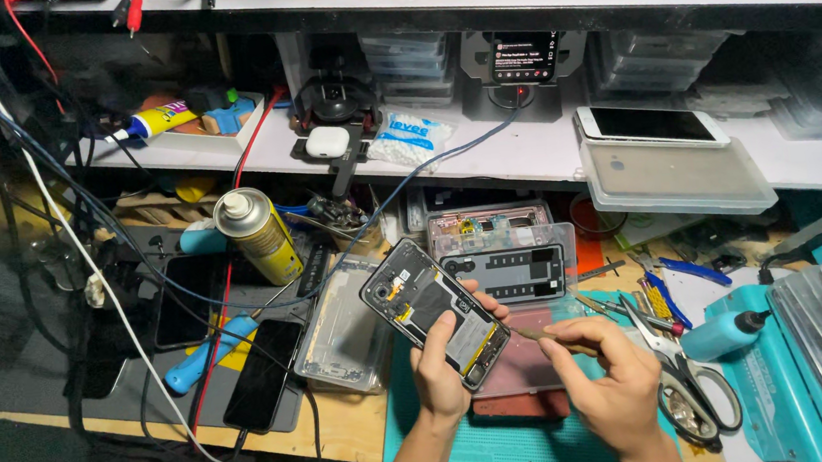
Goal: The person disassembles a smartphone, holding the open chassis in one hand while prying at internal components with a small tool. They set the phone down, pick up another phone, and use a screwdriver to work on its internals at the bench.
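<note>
Head view: the left hand (440, 359) grips an opened phone (434, 311) from below, fingers wrapped round its lower right end, thumb on the near edge. The phone has its back cover off, so the dark inner parts and the camera cluster face up. Its long axis runs diagonally, from upper left to lower right; the camera end points up and left, towards the spray can (258, 236), and the lower end sits in the palm. It is held above the bench, over the left edge of the green mat (512, 447).

The right hand (612, 387) is closed in a pinch on a thin tool (542, 336), which lies nearly level and points left, its tip at the phone's lower right end.

Just behind the phone lies a clear tray (510, 267) with a second dark phone body in it. Scissors (686, 375) lie on the mat to the right of the right hand. Two black phones (262, 374) rest face up near the front left edge of the bench, beside a blue-handled tool (207, 353).
</note>
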`<state>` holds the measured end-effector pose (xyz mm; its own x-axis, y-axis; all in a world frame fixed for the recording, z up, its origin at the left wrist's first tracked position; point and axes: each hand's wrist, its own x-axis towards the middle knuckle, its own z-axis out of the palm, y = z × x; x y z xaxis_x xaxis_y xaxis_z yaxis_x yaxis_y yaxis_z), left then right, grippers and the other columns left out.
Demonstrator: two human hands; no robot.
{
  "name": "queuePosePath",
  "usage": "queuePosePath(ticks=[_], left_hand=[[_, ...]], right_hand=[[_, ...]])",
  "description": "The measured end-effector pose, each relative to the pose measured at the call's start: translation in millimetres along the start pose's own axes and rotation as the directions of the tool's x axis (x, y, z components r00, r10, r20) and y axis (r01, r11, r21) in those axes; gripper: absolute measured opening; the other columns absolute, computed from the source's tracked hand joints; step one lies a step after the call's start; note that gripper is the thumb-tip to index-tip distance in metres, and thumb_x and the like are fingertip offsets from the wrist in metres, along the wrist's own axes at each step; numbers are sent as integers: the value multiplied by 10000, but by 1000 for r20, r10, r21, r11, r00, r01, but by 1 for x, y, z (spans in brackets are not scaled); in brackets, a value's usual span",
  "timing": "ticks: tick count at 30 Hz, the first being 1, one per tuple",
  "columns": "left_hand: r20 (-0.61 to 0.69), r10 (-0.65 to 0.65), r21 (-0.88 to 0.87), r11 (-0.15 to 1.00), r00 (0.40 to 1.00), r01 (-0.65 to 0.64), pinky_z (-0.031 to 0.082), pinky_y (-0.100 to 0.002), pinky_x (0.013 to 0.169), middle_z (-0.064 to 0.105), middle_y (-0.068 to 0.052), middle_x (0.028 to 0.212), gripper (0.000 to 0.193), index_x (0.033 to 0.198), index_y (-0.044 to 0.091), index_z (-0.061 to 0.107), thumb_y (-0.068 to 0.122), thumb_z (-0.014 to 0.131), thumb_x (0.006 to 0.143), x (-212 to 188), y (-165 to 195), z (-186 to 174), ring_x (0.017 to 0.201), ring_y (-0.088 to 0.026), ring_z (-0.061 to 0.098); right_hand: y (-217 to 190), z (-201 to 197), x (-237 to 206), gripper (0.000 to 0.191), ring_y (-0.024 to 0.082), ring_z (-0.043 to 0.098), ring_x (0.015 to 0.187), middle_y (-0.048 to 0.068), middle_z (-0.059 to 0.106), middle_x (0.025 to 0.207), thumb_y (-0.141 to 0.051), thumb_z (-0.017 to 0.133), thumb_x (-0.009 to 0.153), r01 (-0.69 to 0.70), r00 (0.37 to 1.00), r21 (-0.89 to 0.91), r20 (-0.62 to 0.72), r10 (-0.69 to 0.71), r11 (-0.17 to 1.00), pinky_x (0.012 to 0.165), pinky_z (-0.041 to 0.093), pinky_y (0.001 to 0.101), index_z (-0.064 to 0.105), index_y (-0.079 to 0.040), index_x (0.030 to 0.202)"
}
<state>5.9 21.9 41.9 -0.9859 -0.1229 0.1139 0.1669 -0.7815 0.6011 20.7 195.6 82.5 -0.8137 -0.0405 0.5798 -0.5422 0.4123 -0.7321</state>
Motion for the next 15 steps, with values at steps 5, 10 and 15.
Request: queuePosePath(ticks=[5, 10, 15], left_hand=[[60, 131, 243, 960, 990, -142, 542, -386, 985, 682, -176, 1134, 409, 1349, -87, 519, 104, 439, 996, -3, -4, 0, 1083, -264, 678], [197, 245, 528, 789, 949, -313, 552, -366, 972, 716, -175, 1129, 367, 1283, -97, 593, 64, 498, 967, -6, 7, 4, 1059, -262, 705], [394, 324, 749, 430, 860, -504, 573, -366, 949, 738, -204, 1114, 376, 1217, -88, 641, 125, 550, 922, -10, 19, 19, 1032, -313, 749]], right_hand=[[6, 3, 4, 209, 111, 763, 647, 55, 773, 738, -101, 775, 826, -174, 978, -86, 100, 182, 981, 583, 577, 242, 736, 15, 995], [30, 0, 7, 194, 130, 646, 494, 94, 733, 656, -124, 707, 901, -701, 712, 253, 308, 631, 667, 436, 491, 257, 791, 44, 951], [56, -1, 6, 182, 98, 553, 433, 81, 698, 622, -116, 726, 883, -763, 646, 282, 377, 664, 582, 371, 377, 242, 779, 58, 896]])
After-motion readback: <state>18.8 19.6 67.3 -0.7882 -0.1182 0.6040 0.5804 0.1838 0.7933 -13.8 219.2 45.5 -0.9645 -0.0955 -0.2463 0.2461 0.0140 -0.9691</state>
